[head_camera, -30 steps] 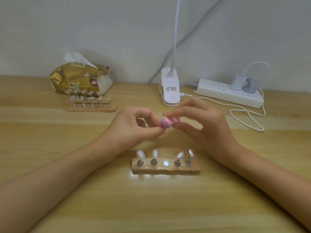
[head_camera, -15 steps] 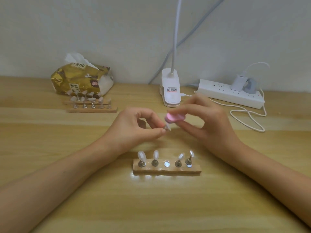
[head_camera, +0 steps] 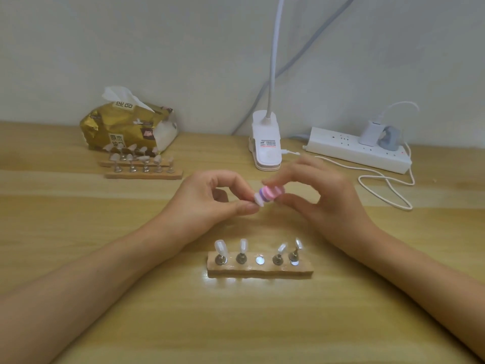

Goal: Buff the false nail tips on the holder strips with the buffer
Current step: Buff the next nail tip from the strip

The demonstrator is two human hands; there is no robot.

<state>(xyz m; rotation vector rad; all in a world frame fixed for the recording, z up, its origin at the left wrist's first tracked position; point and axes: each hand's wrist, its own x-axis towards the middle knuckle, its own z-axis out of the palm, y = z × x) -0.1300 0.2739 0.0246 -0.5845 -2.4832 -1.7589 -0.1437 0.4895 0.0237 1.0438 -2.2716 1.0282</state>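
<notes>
holder strip (head_camera: 259,269) front, tissue pack (head_camera: 126,127) back-left

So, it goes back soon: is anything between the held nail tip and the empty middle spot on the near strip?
Nothing visible. The left hand pinches the nail tip beyond the strip, the buffer against it; only bare table lies between, and the empty spot is uncovered.

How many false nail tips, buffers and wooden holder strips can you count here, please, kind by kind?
Clear false nail tips on the near wooden holder strip: 4
Clear false nail tip pinched by the left hand: 1
Pink and purple block buffer in the right hand: 1
Wooden holder strips, one near, two far: 3
Total: 9; far strips' tips too blurred to count.
</notes>
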